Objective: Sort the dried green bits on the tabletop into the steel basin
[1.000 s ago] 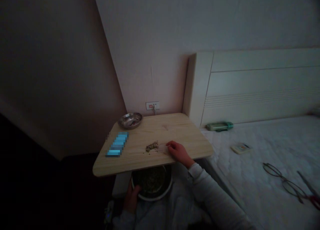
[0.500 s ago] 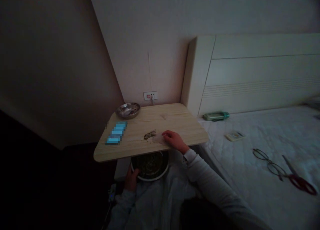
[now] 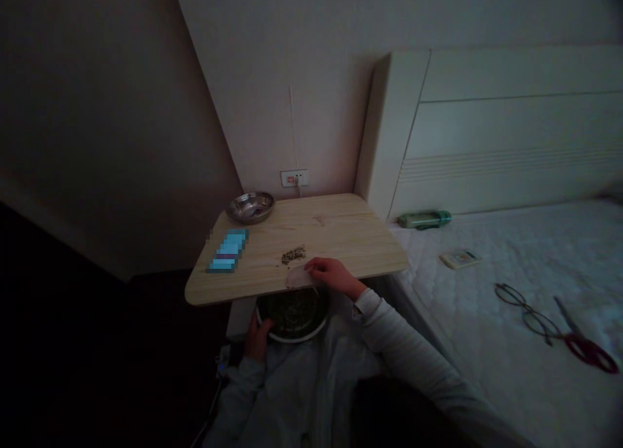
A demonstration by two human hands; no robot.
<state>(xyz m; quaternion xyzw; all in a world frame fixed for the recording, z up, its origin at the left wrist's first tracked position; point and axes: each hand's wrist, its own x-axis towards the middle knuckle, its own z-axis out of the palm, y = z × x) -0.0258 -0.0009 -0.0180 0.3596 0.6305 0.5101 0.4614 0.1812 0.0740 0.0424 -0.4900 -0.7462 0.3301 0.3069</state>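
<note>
Below the table's front edge, my left hand point(image 3: 257, 337) grips the rim of a round dark-bottomed bowl point(image 3: 294, 315) with a pale rim, thumb over its inside. Dark bits seem to lie in it, too dim to name. Above the tabletop point(image 3: 341, 227), my right hand point(image 3: 333, 274) pinches a thin, pale, translucent flat piece point(image 3: 299, 277), which rests at the front edge over the bowl. A small pile of dark seed-like grains point(image 3: 293, 254) lies just beyond this piece on the wood.
A shiny metal bowl point(image 3: 251, 208) stands at the back left, with a blurred-out phone-like screen point(image 3: 228, 250) in front. On the bed at right are a green bottle point(image 3: 424, 219), a small pale box point(image 3: 460, 259), glasses point(image 3: 528, 311) and red-handled scissors point(image 3: 588, 352).
My right hand has drawn the pale piece toward the front edge and slightly left, away from the grain pile. My left hand keeps its hold on the bowl. The view has shifted a little.
</note>
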